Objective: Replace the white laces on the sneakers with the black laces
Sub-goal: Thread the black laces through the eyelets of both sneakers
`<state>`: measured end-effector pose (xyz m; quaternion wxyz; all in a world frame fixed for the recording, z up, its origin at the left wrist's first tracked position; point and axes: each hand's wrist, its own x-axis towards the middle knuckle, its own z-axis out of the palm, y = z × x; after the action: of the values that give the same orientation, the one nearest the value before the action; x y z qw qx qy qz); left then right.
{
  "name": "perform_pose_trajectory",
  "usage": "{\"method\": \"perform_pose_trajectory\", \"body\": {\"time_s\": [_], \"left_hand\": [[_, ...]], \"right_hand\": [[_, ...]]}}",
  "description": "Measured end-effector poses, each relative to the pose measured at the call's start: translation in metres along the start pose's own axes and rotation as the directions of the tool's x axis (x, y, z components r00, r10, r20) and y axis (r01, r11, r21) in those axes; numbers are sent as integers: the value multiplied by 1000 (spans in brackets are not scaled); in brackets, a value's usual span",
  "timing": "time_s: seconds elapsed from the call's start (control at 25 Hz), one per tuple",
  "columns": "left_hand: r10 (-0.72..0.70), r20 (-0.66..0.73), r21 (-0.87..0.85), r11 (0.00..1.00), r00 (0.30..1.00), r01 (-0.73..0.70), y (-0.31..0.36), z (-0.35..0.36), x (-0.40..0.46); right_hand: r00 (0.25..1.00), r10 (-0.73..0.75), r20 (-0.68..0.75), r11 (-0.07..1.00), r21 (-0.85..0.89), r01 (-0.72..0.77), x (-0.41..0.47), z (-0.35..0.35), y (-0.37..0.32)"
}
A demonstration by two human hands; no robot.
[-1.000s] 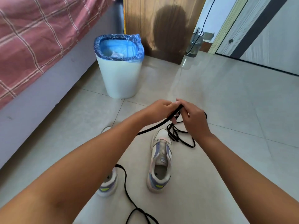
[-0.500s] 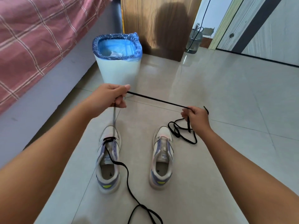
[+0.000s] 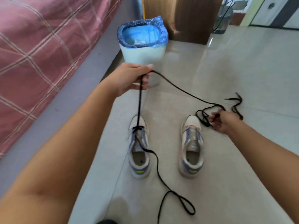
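At the far left stood a bed with a pink checked cover [image 3: 40,50], and its grey side ran down along the tiled floor [image 3: 242,70]. Next to it, further back, a white bin with a blue bag [image 3: 142,46] stood on the floor. The left hand [image 3: 132,80] was raised in front of the bin, and its fingers were curled around a black lace [image 3: 139,102]. From this hand one part of the lace went straight down to the front eyelets of the left sneaker [image 3: 139,149], which lay on the floor with the toe away from the person. The other part of the same lace came out of the shoe, crossed its opening and ended in a loop on the floor near the person.

A second strand left the same hand and sagged to the right (slack, not tight), toward a tangle of black lace [image 3: 208,112] beside the toe of the right sneaker [image 3: 191,146]. This shoe showed no lace in its eyelets. The right hand [image 3: 221,120] was low, just right of that toe, and pinched the tangled lace with bent fingers. Two loose ends [image 3: 236,101] lay on the floor behind it.
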<state>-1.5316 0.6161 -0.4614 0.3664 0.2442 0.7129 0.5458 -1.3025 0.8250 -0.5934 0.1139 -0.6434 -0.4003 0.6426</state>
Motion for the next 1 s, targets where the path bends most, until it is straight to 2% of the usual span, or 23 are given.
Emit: {"method": "perform_pose_trajectory", "body": {"time_s": [0.08,0.16,0.28,0.36,0.44,0.56,0.6,0.68,0.76,0.84,0.92,1.0], "left_hand": [[-36,51,170,985,998,27,12,16,16],[-56,57,316,948,997,35,16,36,32],[-107,211,441,898,972,3,4,80,43],[-113,292,603,793,950,-92,-13,98,41],[-59,268,702,696,962,-153,-28,87,35],[-81,138,640,768,987,-26,-59,35,20],[-108,70,645,763,992,38,-72,17,11],[-152,-23,728,675,988,121,-104,-8,-13],[-230,-34,768,617,973,173,-133,-11,-35],[-244,-19,739,649,970,178,-157,-3,-43],[-187,-48,711,684,981,165,-172,6,-45],[-155,-80,651,740,985,170,-183,12,-45]], "right_hand": [[987,125,104,990,48,-130,-16,26,20],[958,196,212,978,26,-206,-33,54,45],[932,173,318,981,31,-192,-56,86,67],[913,188,361,976,32,-214,-66,101,75],[898,214,383,974,-19,-224,-72,115,84],[891,247,380,967,-33,-254,-78,136,101],[901,238,363,967,-3,-255,-78,142,104],[929,188,319,974,59,-218,-77,152,107],[945,133,299,985,68,-160,-75,161,109],[961,60,271,998,-9,-60,-71,169,110],[976,-12,219,993,-110,37,-68,175,111],[985,-43,165,986,-154,69,-66,179,114]]}}
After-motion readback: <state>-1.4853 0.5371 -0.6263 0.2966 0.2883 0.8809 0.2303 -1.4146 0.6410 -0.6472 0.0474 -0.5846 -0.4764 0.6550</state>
